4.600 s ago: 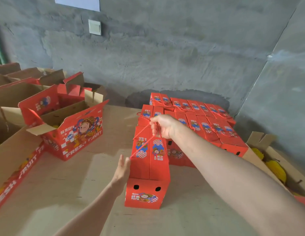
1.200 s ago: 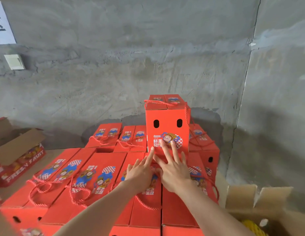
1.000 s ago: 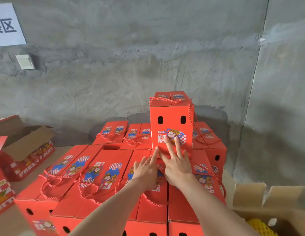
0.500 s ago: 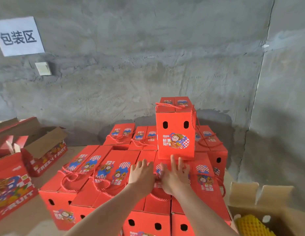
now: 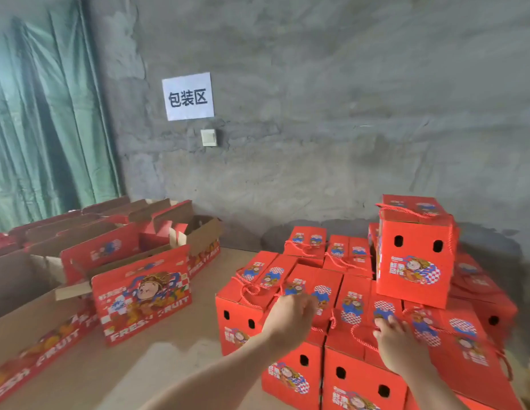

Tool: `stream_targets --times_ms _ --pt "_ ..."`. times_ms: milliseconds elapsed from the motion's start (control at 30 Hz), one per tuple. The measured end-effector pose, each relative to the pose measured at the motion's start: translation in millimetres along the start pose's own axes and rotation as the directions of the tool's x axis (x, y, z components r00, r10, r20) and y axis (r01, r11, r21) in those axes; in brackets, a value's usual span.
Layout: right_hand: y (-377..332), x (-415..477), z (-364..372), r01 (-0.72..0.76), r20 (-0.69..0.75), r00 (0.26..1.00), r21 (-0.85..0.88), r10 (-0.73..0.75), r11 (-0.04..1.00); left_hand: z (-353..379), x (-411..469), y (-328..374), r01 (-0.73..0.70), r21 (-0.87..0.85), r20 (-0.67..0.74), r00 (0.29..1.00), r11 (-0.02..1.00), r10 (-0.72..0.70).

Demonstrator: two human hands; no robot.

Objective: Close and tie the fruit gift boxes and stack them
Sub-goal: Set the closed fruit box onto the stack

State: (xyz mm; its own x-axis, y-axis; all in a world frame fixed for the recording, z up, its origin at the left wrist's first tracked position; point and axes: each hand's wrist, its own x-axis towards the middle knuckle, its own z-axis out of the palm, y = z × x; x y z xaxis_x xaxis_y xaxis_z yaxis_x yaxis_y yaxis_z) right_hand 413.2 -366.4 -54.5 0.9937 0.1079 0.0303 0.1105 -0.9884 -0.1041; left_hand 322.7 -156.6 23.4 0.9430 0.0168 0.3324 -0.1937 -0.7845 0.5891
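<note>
Several closed red fruit gift boxes [image 5: 314, 291] with red rope handles lie packed together on the wooden table [image 5: 181, 353]. One closed box [image 5: 414, 255] stands on top of them at the back right, its rope across the lid. My left hand [image 5: 290, 318] hovers over the front boxes with its fingers loosely curled and holding nothing. My right hand [image 5: 395, 347] rests with its fingers on the top of a front box, beside a rope loop [image 5: 358, 338].
Open red "FRESH FRUIT" boxes [image 5: 142, 297] with raised cardboard flaps stand at the left of the table, with more behind them. A grey concrete wall with a paper sign [image 5: 188, 96] rises behind. A green curtain [image 5: 44, 113] hangs at the far left.
The tied box went from the table front onto the stack. Both hands pushed it back, then drew away from it toward me. My view has swung left.
</note>
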Motion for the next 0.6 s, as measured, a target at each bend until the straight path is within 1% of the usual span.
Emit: stream_targets --times_ms 67,167,200,267,333,367,400,433,467,500,533,600 --pt "-1 1 3 -0.025 -0.035 0.999 -0.003 0.025 1.000 -28 -25 -17 -0.022 -0.010 -0.021 1.000 1.000 0.022" --pt "5 4 7 -0.103 0.026 0.994 0.047 0.102 0.994 -68 -74 -64 -0.006 0.043 -0.027 1.000 0.999 0.007" --pt "3 9 9 -0.124 0.041 0.992 0.075 0.121 0.989 -84 -89 -83 0.043 0.068 -0.050 0.998 0.997 -0.040" --pt "-18 21 9 -0.145 0.000 0.989 0.105 0.146 0.984 -126 -101 -123 0.182 0.075 -0.189 0.968 0.981 -0.165" --pt "-43 29 3 -0.162 -0.039 0.985 0.146 0.169 0.976 -172 -96 -167 0.340 0.167 -0.313 0.909 0.926 -0.277" --pt "-61 28 -2 -0.151 -0.049 0.985 0.179 0.162 0.972 -196 -91 -189 0.423 0.228 -0.372 0.870 0.877 -0.323" --pt "-82 26 -7 -0.121 -0.078 0.987 0.190 0.138 0.974 -219 -86 -213 0.498 0.245 -0.423 0.827 0.832 -0.370" --pt "-107 22 -13 -0.076 -0.116 0.989 0.173 0.097 0.982 -238 -79 -240 0.540 0.190 -0.497 0.773 0.820 -0.394" --pt "-139 17 -18 -0.011 -0.158 0.987 0.143 0.034 0.990 -255 -75 -267 0.581 0.141 -0.528 0.729 0.802 -0.435" --pt "-175 13 -22 0.061 -0.182 0.982 0.114 -0.039 0.992 -269 -69 -296 0.611 0.142 -0.543 0.706 0.779 -0.454" --pt "-217 9 -24 0.139 -0.200 0.973 0.122 -0.113 0.983 -280 -62 -322 0.627 0.216 -0.513 0.725 0.749 -0.459" --pt "-302 6 -19 0.286 -0.190 0.948 0.156 -0.256 0.945 -297 -44 -368 0.551 0.409 -0.388 0.826 0.727 -0.408"
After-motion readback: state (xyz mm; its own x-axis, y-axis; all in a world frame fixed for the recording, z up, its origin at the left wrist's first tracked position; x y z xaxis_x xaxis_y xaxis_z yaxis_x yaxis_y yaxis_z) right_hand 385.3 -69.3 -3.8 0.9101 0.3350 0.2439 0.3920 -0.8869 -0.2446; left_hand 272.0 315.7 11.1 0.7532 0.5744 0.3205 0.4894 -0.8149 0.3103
